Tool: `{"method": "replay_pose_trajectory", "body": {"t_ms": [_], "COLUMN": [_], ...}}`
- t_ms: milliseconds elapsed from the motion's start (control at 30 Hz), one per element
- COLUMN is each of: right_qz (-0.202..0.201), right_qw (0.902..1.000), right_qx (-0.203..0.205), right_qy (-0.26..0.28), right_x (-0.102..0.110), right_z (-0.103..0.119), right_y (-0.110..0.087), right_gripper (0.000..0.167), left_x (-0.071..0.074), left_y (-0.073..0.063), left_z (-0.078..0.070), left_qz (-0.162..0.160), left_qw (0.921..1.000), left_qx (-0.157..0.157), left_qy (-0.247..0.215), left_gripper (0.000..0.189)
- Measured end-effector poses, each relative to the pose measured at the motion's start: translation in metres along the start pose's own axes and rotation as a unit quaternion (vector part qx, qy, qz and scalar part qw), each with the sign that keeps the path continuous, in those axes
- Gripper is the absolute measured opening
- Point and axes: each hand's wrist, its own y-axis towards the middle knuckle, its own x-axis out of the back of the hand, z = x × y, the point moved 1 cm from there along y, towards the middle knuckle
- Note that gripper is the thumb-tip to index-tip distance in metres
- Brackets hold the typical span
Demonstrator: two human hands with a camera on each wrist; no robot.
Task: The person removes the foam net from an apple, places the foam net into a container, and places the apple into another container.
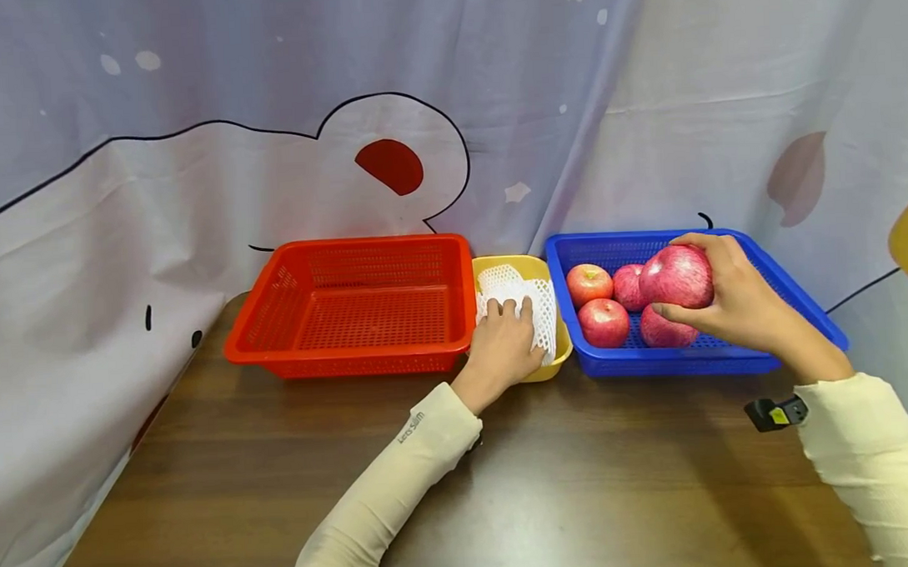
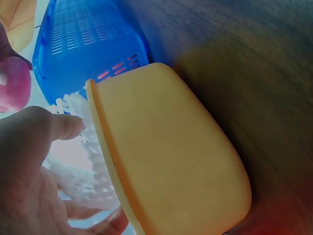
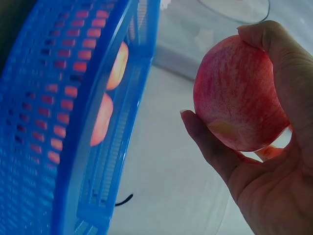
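A round red apple (image 1: 676, 276) is held up above the blue basket by my right hand (image 1: 740, 294), with thumb and fingers on its opposite sides. In the right wrist view the same apple (image 3: 239, 95) stands apart from the basket. My left hand (image 1: 501, 348) reaches over the small yellow bin (image 1: 534, 268), its fingers on white foam fruit nets (image 1: 541, 305). The left wrist view puts the thumb and the fingers well apart, with white netting (image 2: 80, 166) between them. Several apples (image 1: 604, 322) lie in the blue basket (image 1: 652, 362).
A red basket (image 1: 380, 319) with nothing in it stands left of the yellow bin. All three containers sit side by side on a brown wooden table (image 1: 581, 479). Behind them hangs a printed curtain (image 1: 523, 106).
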Motion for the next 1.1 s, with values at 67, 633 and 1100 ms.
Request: {"method": "replay_pose_trajectory", "body": {"t_ms": [67,633,1100], "right_qz": [0.007,0.084,0.214], "right_qw": [0.9999,0.9909,0.9619], "right_qx": [-0.014,-0.094,-0.114], "right_qy": [-0.002,-0.046,-0.127], "right_x": [0.003,0.012,0.013], "right_z": [-0.005,-0.049,-0.090], "right_y": [0.003,0.014,0.024], "right_gripper": [0.084,0.083,0.083], "left_x": [-0.001,-0.001,-0.007], "left_y": [0.000,-0.006,-0.009], "left_z": [-0.001,-0.006,-0.009], "left_qz": [-0.003,0.061,0.113], "left_qw": [1.0000,0.9975,0.9917], "left_qx": [0.001,-0.027,-0.019], "left_qy": [-0.001,-0.023,-0.059], "left_gripper": [0.073,0.044,0.070]}}
